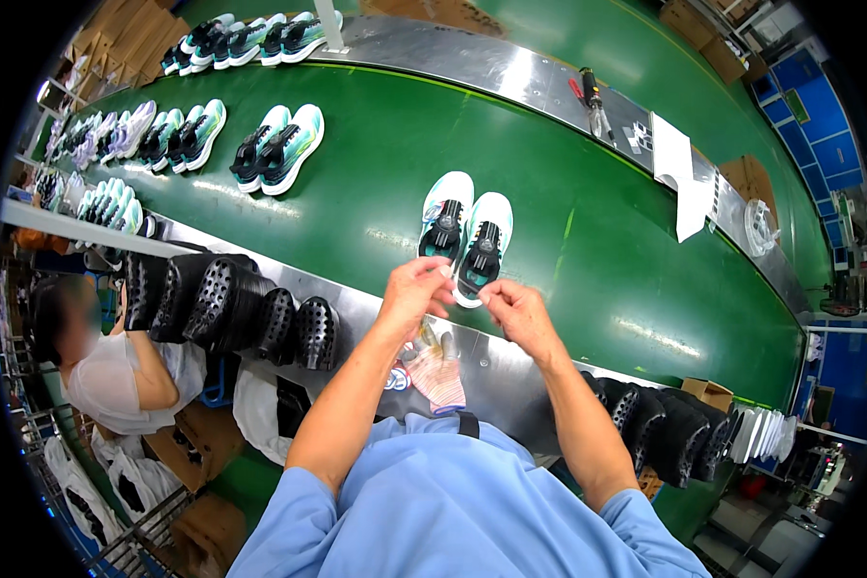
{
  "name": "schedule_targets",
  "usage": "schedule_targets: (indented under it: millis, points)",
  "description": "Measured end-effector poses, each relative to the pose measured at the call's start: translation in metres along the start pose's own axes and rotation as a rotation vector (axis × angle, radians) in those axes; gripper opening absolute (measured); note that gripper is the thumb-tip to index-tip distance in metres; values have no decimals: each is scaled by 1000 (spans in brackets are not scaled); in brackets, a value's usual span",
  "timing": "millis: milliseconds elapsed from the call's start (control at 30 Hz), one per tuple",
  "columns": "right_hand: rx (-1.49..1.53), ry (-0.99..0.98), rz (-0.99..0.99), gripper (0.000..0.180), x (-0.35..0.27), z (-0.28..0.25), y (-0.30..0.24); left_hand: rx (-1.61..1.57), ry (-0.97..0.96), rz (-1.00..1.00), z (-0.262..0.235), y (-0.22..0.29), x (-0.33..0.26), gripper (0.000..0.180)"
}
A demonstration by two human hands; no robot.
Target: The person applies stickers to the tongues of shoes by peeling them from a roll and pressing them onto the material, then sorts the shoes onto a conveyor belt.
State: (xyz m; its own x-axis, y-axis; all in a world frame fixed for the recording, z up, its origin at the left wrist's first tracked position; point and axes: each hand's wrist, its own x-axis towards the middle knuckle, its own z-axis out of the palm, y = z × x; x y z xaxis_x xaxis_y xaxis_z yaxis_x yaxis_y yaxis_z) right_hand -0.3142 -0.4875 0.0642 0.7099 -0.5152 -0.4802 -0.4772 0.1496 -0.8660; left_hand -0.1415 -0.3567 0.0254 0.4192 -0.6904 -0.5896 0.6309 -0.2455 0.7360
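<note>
A pair of white, teal and black sports shoes lies on the green belt before me, toes pointing away. The left shoe (447, 214) and the right shoe (487, 241) are side by side with black laces and tongues. My left hand (416, 295) is closed in a pinch by the heels; what its fingertips hold, if anything, is too small to make out. At the right shoe's heel, my right hand (517, 312) has thumb and finger pressed together at the collar. Whatever lies between them is hidden. A striped work glove (435, 374) lies near my waist.
Another shoe pair (281, 149) stands farther left on the belt (356, 144), with several rows beyond. Black dimpled pieces line the near metal edge, at left (223, 303) and right (679, 433). A screwdriver-like tool (592, 96) and white paper (674, 164) lie on the far ledge. A person (125, 376) sits at left.
</note>
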Motion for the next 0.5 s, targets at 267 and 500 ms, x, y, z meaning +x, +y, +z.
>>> schedule_targets:
  millis: [267,500]
  points:
    - [-788,35,-503,16,95,-64,-40,881,463,98,-13,-9,92,56]
    - [-941,-152,-571,14,167,-68,-44,1391,319,411,-47,38,114,41]
